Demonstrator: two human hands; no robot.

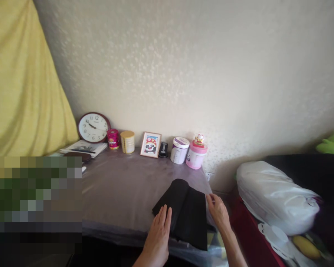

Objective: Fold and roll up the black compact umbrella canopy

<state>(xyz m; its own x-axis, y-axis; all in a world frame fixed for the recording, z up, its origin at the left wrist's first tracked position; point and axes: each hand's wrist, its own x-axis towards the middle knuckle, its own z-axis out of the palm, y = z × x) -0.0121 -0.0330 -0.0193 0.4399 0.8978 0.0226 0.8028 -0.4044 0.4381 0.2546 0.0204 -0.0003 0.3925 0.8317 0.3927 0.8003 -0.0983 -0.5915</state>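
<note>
A black folded sheet (187, 215), cloth-like or paper-like, lies near the right front corner of the table, with a crease down its middle. One part of it hangs over the front edge. My left hand (160, 230) rests flat on its left part, fingers stretched out. At its right edge, the fingers of my right hand (217, 209) are curled together and appear to pinch the upper right border. Whatever lies beneath the sheet is hidden.
Along the wall on the table (114, 193) stand a clock (94, 127), a pink can (113, 139), a yellow-lidded can (127, 142), a panda picture frame (150, 144), a white tub (179, 151) and a pink tub (196, 157). A white plastic bag (275, 196) lies right.
</note>
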